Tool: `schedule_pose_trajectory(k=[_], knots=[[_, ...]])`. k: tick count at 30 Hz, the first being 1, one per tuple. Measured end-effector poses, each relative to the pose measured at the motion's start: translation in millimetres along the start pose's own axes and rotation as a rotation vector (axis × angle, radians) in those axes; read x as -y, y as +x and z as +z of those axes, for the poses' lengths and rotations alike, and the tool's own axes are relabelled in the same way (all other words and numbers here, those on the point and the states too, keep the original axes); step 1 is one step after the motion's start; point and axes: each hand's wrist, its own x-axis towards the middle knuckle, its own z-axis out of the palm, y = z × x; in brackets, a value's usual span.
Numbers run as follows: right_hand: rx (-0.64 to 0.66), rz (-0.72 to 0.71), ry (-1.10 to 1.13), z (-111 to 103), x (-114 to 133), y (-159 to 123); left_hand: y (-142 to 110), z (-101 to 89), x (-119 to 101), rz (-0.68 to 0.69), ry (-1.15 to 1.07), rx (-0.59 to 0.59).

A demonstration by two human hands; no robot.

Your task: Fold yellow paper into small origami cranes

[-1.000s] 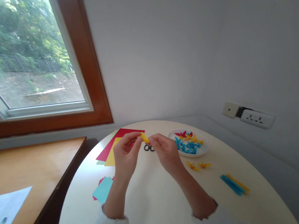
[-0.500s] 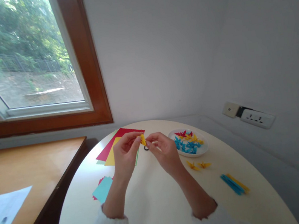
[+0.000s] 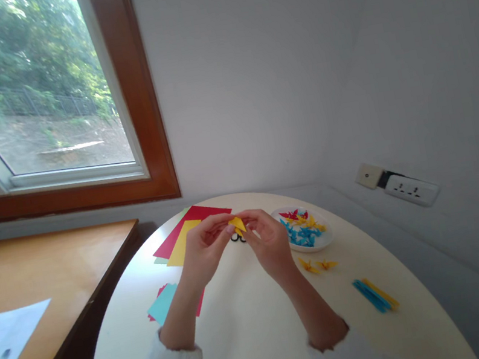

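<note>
Head view: left hand, right hand, fingers pinching one yellow paper; two cranes near one plate.

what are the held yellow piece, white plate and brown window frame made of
The yellow piece: matte paper, it seems, given its thin, flat faces and crisp folded edges. The white plate: smooth, plastic or ceramic; its plain look leaves that open. The brown window frame: probably varnished wood, from its reddish tone and sheen.
</note>
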Motion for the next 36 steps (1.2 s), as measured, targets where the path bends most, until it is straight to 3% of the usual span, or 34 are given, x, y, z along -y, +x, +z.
schedule_pose_trajectory(k=[11,20,36], knots=[[0.008,0.001,-0.025,-1,-2,0,0,-4.2,-6,0.008,-0.006,0.055],[0.006,0.002,-0.071,-2,-1,1,4,-6.4,-3,0.014,0.029,-0.003],[-0.085,0.069,0.107,4,3,-1,4,-2.4,5,-0.050,-0.045,-0.047]])
